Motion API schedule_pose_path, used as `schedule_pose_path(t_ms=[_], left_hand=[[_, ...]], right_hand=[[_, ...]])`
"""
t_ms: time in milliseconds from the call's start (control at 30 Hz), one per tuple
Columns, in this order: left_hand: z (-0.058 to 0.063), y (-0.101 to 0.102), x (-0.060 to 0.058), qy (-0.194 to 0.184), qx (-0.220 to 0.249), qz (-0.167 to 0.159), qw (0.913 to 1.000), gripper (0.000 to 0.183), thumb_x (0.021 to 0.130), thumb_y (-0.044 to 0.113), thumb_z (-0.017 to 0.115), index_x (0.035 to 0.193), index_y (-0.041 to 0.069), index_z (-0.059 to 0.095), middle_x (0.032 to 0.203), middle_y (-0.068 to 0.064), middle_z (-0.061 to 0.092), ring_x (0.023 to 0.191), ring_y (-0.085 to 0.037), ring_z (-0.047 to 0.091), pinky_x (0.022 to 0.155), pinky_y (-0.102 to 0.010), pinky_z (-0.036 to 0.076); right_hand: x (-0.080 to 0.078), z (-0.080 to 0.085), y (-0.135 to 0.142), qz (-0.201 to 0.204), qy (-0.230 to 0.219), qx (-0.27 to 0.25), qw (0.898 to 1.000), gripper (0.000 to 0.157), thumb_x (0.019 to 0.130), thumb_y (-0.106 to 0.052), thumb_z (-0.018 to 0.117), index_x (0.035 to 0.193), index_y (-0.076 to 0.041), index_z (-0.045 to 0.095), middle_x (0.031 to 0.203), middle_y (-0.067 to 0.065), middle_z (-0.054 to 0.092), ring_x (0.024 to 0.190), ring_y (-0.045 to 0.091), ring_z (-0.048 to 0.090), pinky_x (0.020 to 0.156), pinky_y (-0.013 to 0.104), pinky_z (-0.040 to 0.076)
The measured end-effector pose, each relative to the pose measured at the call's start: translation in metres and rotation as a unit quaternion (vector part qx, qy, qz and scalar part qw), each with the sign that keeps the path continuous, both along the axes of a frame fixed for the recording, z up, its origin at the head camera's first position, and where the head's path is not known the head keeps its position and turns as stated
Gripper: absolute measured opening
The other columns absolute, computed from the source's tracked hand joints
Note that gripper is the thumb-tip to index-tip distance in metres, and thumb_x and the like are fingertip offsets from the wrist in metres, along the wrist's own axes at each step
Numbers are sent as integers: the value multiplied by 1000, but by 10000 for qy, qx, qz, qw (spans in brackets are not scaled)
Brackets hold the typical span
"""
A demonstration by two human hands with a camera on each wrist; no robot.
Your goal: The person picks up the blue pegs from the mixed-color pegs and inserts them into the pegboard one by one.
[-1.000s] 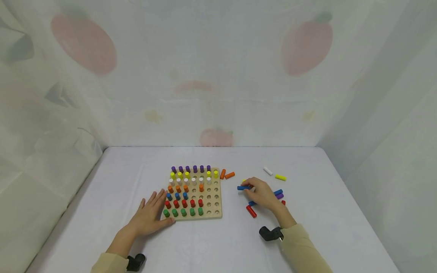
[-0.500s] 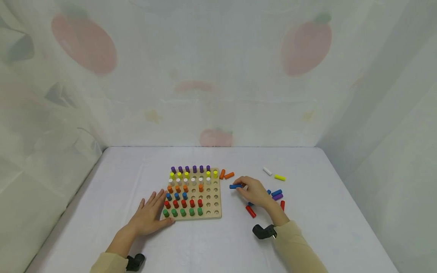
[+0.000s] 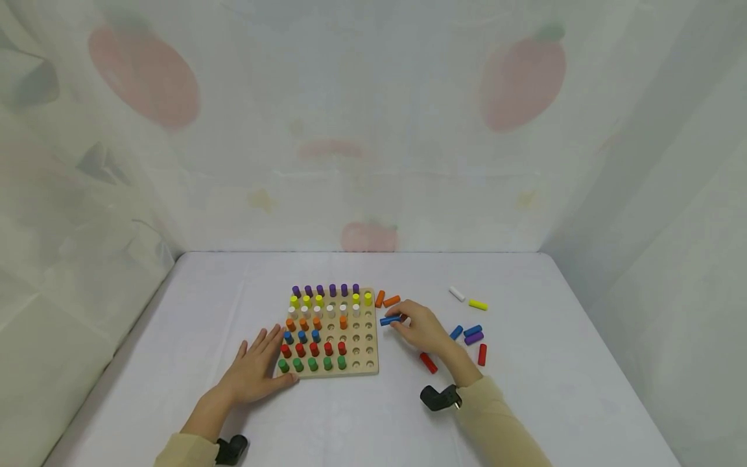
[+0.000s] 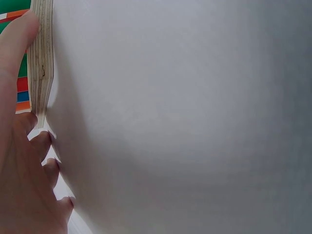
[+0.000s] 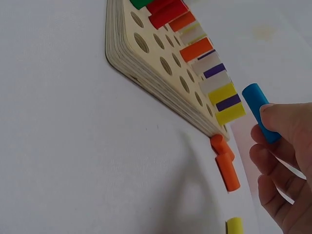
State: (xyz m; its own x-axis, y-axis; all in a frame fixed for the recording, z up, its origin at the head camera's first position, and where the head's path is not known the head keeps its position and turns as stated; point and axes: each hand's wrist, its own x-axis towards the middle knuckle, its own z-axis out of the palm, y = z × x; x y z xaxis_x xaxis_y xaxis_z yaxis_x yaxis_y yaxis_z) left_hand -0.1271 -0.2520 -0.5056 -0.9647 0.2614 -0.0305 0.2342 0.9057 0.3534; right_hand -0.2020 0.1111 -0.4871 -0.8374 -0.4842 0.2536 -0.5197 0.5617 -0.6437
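A wooden pegboard (image 3: 363, 350) lies left of the table's middle, with rows of coloured pegs standing in its left and middle holes. Several holes along its right side show bare. My left hand (image 3: 251, 373) rests at the board's near left corner, fingers spread and straight; in the left wrist view the thumb (image 4: 19, 39) lies against the board's edge. My right hand (image 3: 423, 329) pinches a blue peg (image 5: 261, 112) between thumb and fingers, just right of the board. The peg (image 3: 390, 320) is held nearly sideways in the head view.
Two orange pegs (image 3: 391, 300) lie by the board's far right corner. Further right are loose white (image 3: 457, 294), yellow (image 3: 478, 304), blue (image 3: 473, 330), purple (image 3: 474, 338) and red (image 3: 482, 355) pegs. Another red peg (image 3: 428, 363) lies near my right wrist. Cloth walls surround the table.
My right hand has moved left with the blue peg, close to the board's right edge, uncovering more loose pegs behind it. The left hand and the board have stayed in place.
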Motion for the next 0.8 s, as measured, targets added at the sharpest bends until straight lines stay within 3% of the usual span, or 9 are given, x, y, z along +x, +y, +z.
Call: schedule_pose_path(t_ms=[433,800], left_hand=[[1,0,1,11,35,9,10000,100,72,67,61,146,8,26,151,-13,25,137,-40,19,105,-66,10],[0,0,0,32,47,-8,10000,101,72,67,61,146,8,26,151,-13,25,137,-40,19,105,-66,10]], right_hand=[[3,5,-18,76,-45,22,10000,16,86,-8,64,101,-10,67,92,-3,61,82,9,55,74,31,53],[5,4,-31,155,297,87,9994,21,85,-10,65,107,-11,64,99,0,63,83,8,57,70,22,51]])
